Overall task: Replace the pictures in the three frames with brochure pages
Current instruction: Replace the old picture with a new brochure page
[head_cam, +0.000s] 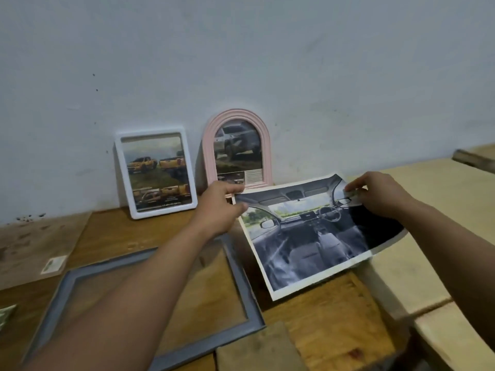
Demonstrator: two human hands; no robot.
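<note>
I hold a brochure page printed with a car interior above the wooden table. My left hand pinches its far left corner and my right hand pinches its far right edge. A grey frame lies flat on the table under my left forearm, with no picture in it. Against the wall stand a white rectangular frame showing yellow pickup trucks and a pink arched frame showing a silver truck.
The wooden table runs along a pale wall. A brown backing board with a small label lies at the left. A dark wood block sits at the near edge. Pale planks lie at the right.
</note>
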